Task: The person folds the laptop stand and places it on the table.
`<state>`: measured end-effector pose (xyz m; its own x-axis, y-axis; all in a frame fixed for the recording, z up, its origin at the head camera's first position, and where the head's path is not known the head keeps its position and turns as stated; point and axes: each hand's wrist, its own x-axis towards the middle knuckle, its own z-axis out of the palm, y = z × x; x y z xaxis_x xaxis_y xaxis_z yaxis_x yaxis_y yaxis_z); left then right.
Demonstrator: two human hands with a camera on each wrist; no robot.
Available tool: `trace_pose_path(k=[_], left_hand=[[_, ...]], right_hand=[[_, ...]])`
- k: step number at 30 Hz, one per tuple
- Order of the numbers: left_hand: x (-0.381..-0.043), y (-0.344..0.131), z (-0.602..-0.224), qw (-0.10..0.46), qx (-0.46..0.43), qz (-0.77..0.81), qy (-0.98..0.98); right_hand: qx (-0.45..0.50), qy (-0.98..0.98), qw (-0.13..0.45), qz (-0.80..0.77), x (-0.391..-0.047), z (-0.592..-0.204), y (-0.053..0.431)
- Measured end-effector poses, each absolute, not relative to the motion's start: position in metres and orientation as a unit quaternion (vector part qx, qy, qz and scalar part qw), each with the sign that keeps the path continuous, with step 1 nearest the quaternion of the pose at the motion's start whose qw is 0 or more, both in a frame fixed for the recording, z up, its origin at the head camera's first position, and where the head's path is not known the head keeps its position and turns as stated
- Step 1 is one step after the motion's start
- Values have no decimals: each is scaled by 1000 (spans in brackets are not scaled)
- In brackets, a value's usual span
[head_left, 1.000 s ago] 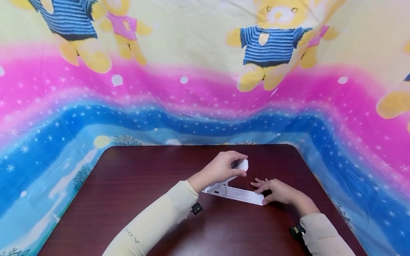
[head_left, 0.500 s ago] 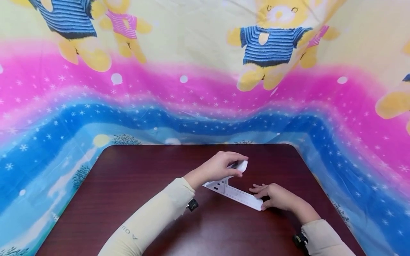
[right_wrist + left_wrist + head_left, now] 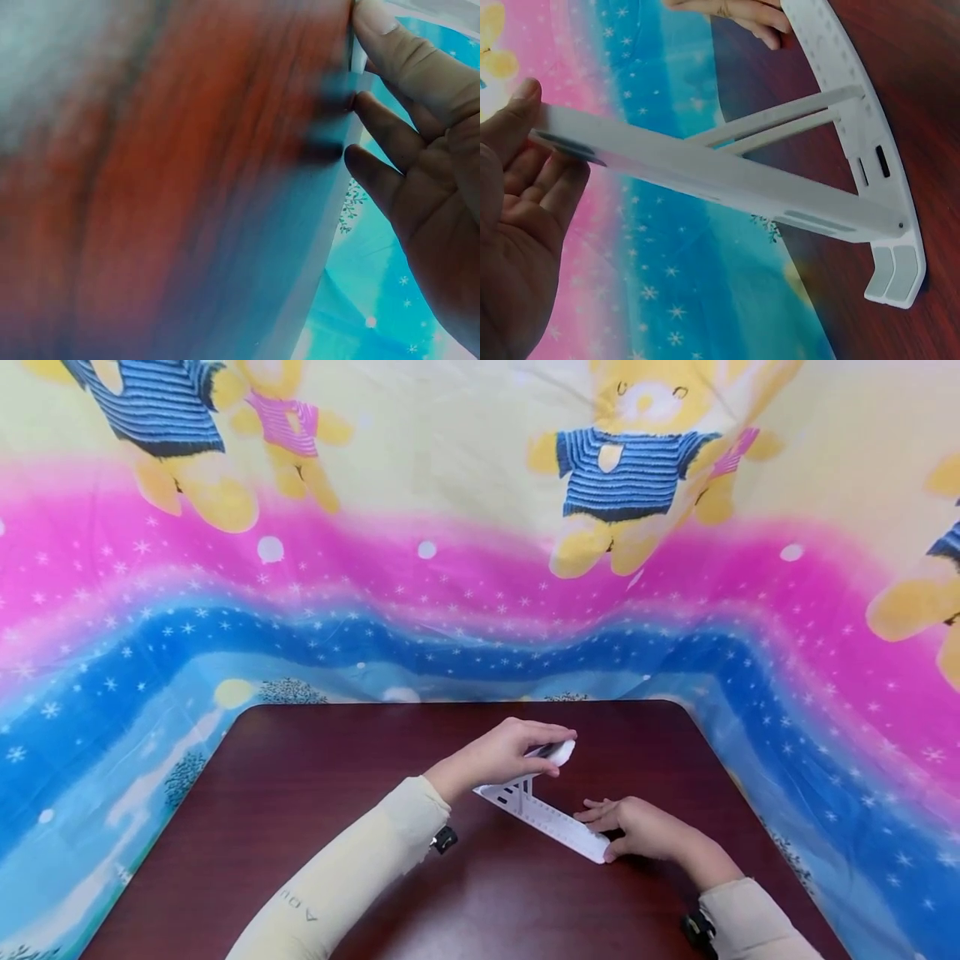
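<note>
A white folding laptop stand (image 3: 561,829) sits on the table, opened into a wedge. Its long base has rows of notches, and a two-bar strut (image 3: 780,114) props up the upper arm (image 3: 667,159). Grey pads (image 3: 904,271) line the hooked lip near the hinge. My left hand (image 3: 501,755) pinches the raised end of the upper arm between thumb and fingers. At the base's far end from the hinge, my right hand (image 3: 651,832) grips it, thumb on the near corner and fingers on the other side. In the right wrist view, the stand shows only at the top edge.
The dark reddish wooden table (image 3: 322,752) has rounded back corners. A cloth curtain (image 3: 420,577) printed with bears and snowflakes hangs around its back and sides. Small black wrist cameras (image 3: 444,839) are strapped by the sleeves.
The stand has turned on the table, its base's right end swinging toward me and slightly left with my right hand. My left hand, still on the upper arm, has shifted slightly left.
</note>
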<state>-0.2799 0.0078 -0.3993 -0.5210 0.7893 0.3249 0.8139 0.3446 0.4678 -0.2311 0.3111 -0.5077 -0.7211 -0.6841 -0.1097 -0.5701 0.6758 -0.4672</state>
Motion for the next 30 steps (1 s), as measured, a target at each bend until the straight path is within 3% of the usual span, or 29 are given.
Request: trace_pose_path(k=[9,17,30], left_hand=[[-258,7,-405,78,-443,-290,-845],[-259,-4,-415,125,-456,-301,-829],[-260,-3,-414,96,-402,-340,-845]], right_hand=[[-330,919,114,-181,-216,-503,295],[-342,918,104,-171,-208,-503,282],[-349,919,85,-163,-195,-505,263]])
